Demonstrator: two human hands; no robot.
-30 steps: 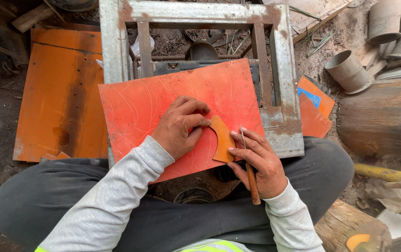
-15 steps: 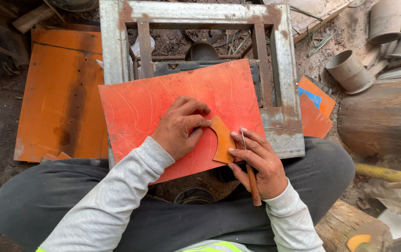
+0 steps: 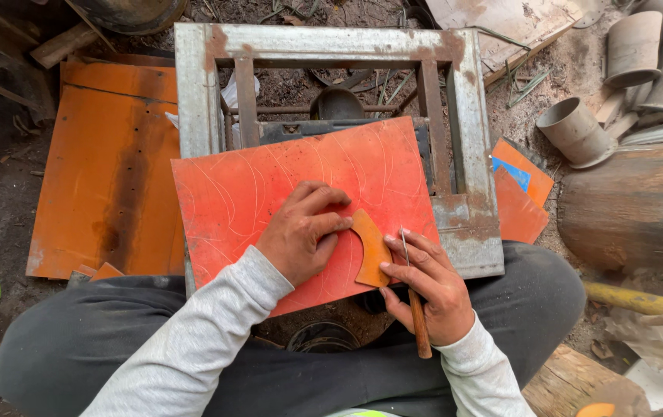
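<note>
I sit on the ground w/ my legs (image 3: 115, 347) bent, in dark pants. A big rusty metal frame (image 3: 466, 154) lies in front of me, flat on the dirt. To my left is a big orange sheet (image 3: 107, 177) w/ a dark burnt stripe. To my right is a fat log (image 3: 632, 208), & past it some gray clay pots (image 3: 578, 131).

On the frame & my lap rests the red metal sheet (image 3: 269, 185). It has lots of thin curved scratch lines on it. That's the thing I work on.

On the red sheet, near its lower right edge, lies a small orange pattern piece (image 3: 370, 249), shaped like a curved moon.

My left hand (image 3: 300, 239) lies flat on the sheet, fingers bent & pressed down. Its fingertips push on the left edge of the pattern piece to hold it in place.

My right hand (image 3: 428, 289) pinches a thin scriber (image 3: 416, 309) w/ a wood handle, like a pencil. The metal tip points up & touches the sheet just beside the right edge of the pattern piece.

I think the step now is tracing round the pattern onto the red sheet. Next move, I guess: keep the left hand pushing hard so the piece can't slip, & slide the tip tight along the curved edge. Go slow at the corners.
</note>
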